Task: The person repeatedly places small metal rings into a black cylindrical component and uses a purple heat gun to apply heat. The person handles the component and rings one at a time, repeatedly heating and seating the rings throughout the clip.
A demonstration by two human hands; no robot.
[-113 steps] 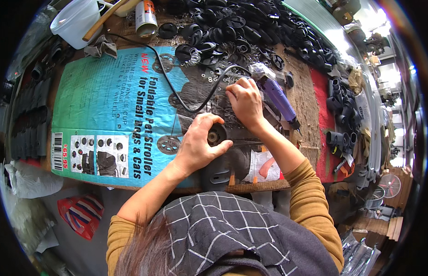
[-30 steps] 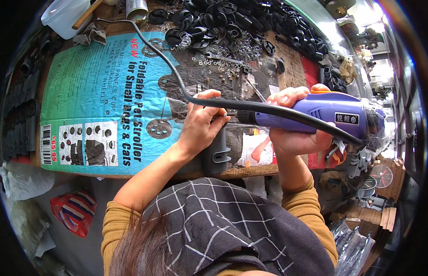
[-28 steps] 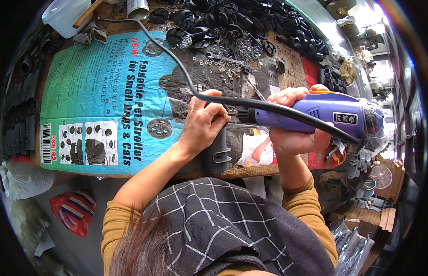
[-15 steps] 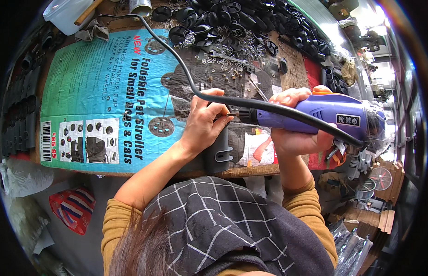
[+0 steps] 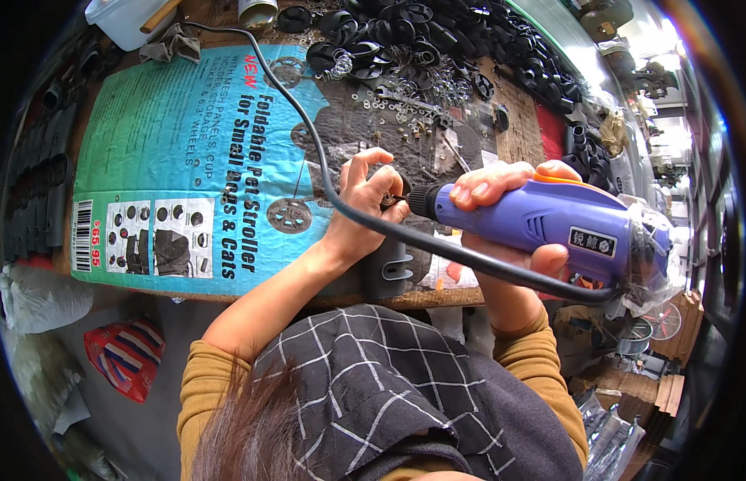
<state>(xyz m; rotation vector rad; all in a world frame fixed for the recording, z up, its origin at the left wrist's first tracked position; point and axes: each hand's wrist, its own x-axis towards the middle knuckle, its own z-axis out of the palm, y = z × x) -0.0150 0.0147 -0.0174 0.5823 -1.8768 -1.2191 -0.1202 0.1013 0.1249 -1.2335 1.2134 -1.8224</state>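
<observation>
My right hand (image 5: 487, 183) grips a purple electric screwdriver (image 5: 533, 220), fingers over its top and thumb beneath. The tool lies nearly level, its black nose and bit pointing left. At the bit's tip, the thumb and forefinger of my left hand (image 5: 358, 204) are pinched together at the upper end of a black plastic part (image 5: 386, 268). That part stretches toward the near table edge and has a slotted tab on its side. Any screw between those fingertips is hidden. A thick black cord (image 5: 309, 128) runs from the tool's rear across my left wrist to the far left.
Printed cardboard (image 5: 164, 152) covers the wooden bench. Loose nuts (image 5: 381, 104), springs (image 5: 338, 64), a wrench (image 5: 401, 98) and a heap of black plastic parts (image 5: 437, 36) lie at the back. Black pieces (image 5: 48, 168) line the left edge. A tin can (image 5: 257, 12) stands behind.
The screwdriver's rear end has swung nearer to me and its nose has come closer to my left fingers. The cord has sagged lower over my left hand. The view has shifted slightly.
</observation>
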